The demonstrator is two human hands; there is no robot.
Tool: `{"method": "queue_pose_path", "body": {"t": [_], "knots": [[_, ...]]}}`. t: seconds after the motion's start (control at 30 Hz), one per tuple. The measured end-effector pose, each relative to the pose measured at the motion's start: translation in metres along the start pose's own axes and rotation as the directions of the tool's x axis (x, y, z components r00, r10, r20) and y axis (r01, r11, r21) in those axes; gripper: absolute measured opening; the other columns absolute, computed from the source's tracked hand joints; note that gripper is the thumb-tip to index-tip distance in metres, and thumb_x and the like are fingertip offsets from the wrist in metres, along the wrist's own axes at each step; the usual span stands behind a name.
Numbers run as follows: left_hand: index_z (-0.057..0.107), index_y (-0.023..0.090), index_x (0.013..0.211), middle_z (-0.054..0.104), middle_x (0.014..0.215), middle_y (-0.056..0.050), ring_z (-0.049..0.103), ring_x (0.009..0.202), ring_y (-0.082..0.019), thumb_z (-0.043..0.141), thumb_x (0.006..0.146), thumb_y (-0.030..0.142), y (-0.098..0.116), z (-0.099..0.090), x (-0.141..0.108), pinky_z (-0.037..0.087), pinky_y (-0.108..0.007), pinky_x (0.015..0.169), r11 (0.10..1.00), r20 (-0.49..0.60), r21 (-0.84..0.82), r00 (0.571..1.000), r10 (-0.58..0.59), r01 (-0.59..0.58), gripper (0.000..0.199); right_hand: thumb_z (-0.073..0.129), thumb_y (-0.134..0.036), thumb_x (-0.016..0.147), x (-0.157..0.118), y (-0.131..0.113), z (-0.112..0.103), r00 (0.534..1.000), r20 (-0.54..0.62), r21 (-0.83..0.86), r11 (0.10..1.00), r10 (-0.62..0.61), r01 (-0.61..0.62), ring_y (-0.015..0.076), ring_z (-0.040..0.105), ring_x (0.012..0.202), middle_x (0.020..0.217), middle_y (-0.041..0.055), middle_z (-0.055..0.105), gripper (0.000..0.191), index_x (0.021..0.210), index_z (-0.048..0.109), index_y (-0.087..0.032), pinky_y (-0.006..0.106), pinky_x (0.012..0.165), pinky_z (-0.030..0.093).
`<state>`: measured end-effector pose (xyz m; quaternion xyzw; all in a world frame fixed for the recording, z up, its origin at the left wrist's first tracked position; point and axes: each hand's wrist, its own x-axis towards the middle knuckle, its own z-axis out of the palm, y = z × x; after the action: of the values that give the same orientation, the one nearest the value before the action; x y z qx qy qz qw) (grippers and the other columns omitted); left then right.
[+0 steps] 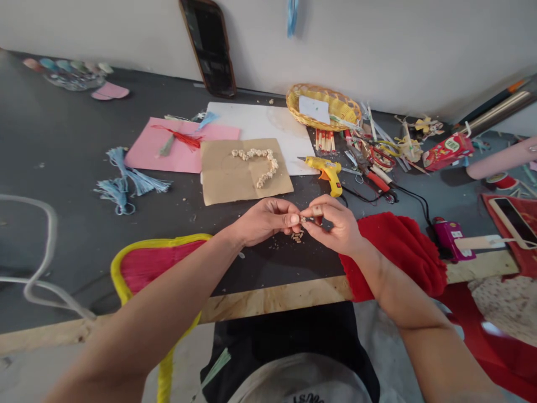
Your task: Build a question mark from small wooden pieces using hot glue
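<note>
My left hand [272,221] and my right hand [333,225] meet over the dark table near its front edge. Both are closed, thumb and fingers pinching around something tiny, beige and dark, that I cannot make out. Just beneath the fingertips lie several small beige pieces [297,237]. Beyond the hands, a curved row of knobbly cream-coloured clusters [272,162] rests on a creased sheet of brown paper [222,179]. To the right of that paper is a yellow glue gun [329,170].
Blue tassels [136,179] and a pink sheet [142,148] lie left. Behind stand a wicker basket [296,112] and a leaning phone [210,50]. Pliers [371,176] and scraps crowd the right. Red cloth [394,252] sits under my right forearm; a yellow-rimmed pink piece [157,266] by my left.
</note>
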<state>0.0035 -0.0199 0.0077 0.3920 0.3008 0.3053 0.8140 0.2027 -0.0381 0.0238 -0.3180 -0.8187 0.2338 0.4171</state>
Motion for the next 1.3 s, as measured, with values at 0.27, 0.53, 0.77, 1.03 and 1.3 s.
{"method": "queue_pose_path", "body": {"t": [0.27,0.53,0.77,1.03,1.3], "knots": [[0.074,0.011,0.074,0.071,0.068,-0.005,0.056,0.057,-0.008,0.087,0.067,0.035,0.001,0.0,-0.001,0.044,-0.019,0.056,0.996,-0.014,0.057,0.998,0.063,-0.062,0.028,0.064,-0.015,0.085,-0.001,0.004,0.0,0.998,-0.027,-0.122,0.991,-0.058,0.055,0.011,0.06,0.07,0.092,0.0038,0.063,0.012,0.097,0.064,-0.021,0.024,0.061,0.054],[0.075,0.012,0.075,0.072,0.069,-0.005,0.058,0.06,-0.008,0.084,0.071,0.035,-0.001,-0.001,-0.001,0.044,-0.019,0.059,0.989,-0.016,0.105,0.995,0.102,-0.099,0.024,0.064,-0.016,0.085,-0.001,0.005,0.001,0.997,-0.014,-0.16,0.984,-0.076,0.073,0.0126,0.063,0.074,0.092,0.0041,0.064,0.012,0.096,0.063,-0.021,0.027,0.066,0.057],[0.075,0.012,0.073,0.071,0.067,-0.005,0.058,0.059,-0.008,0.084,0.07,0.034,0.0,0.0,-0.001,0.044,-0.019,0.058,0.994,-0.025,0.085,0.997,0.072,-0.07,0.024,0.064,-0.016,0.086,-0.001,0.006,0.002,0.996,-0.01,-0.15,0.985,-0.085,0.082,0.0124,0.063,0.075,0.092,0.0039,0.064,0.011,0.095,0.063,-0.021,0.026,0.067,0.058],[0.075,0.012,0.073,0.071,0.065,-0.004,0.057,0.055,-0.006,0.087,0.066,0.034,0.0,0.0,-0.001,0.044,-0.016,0.054,0.998,-0.074,0.012,0.995,0.067,-0.066,0.026,0.067,-0.032,0.088,-0.002,0.012,-0.005,0.998,-0.022,-0.162,0.985,-0.057,0.053,0.0106,0.058,0.065,0.096,0.0047,0.065,0.022,0.107,0.063,-0.021,0.027,0.062,0.056],[0.076,0.011,0.077,0.071,0.065,-0.004,0.059,0.054,-0.006,0.089,0.064,0.031,-0.001,-0.003,0.001,0.048,-0.014,0.053,0.99,-0.129,-0.108,0.989,0.076,-0.09,0.027,0.056,-0.044,0.09,0.001,0.066,-0.04,0.897,-0.3,-0.444,0.785,0.326,-0.433,0.0232,0.062,0.088,0.107,0.0128,0.064,0.038,0.117,0.057,-0.017,0.041,0.078,0.055]]}}
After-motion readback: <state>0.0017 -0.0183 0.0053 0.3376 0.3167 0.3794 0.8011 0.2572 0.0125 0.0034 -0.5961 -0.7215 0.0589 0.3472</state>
